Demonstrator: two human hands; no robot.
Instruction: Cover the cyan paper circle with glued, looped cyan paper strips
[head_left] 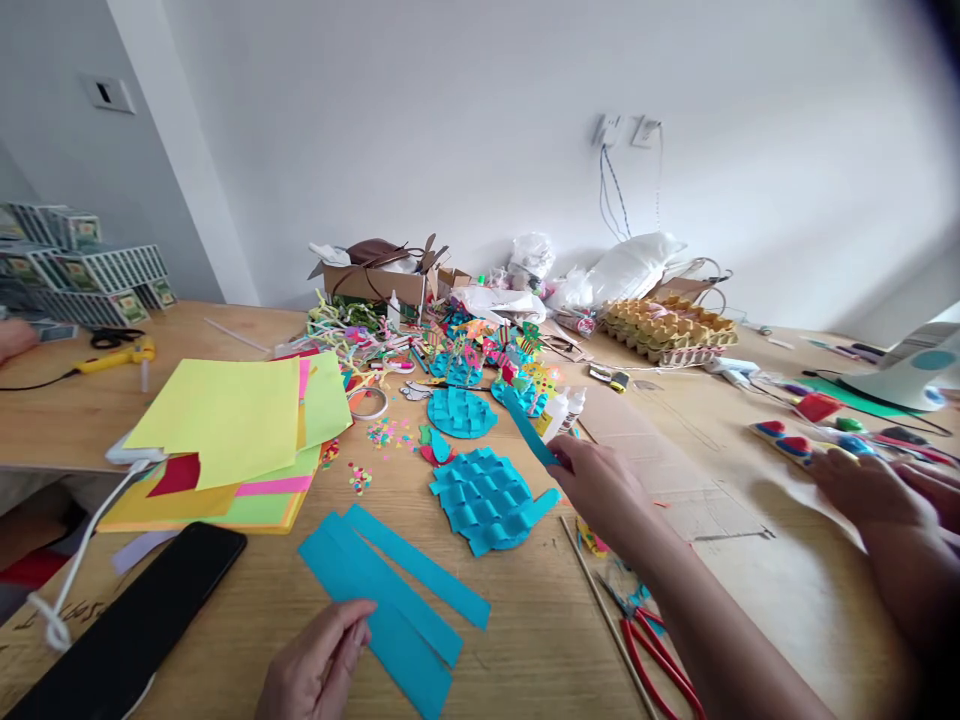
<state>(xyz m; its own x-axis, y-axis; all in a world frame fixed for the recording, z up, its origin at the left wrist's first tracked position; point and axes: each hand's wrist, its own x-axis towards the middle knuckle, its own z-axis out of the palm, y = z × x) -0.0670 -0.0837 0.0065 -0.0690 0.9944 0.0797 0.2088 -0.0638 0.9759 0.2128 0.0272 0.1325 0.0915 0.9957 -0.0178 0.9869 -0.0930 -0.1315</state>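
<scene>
My left hand is at the near edge of the table, fingers pinched on the end of a teal paper strip that lies with two other teal strips. My right hand reaches forward over the table and pinches another teal strip that sticks up and away to the left. Just left of that hand lies a teal woven-paper shape. A second, round teal woven piece lies farther back.
Yellow, pink and green paper sheets lie at the left, a black phone near the front left. Red-handled scissors and a wooden stick lie under my right arm. Another person's hands work at the right. Craft clutter and egg trays fill the back.
</scene>
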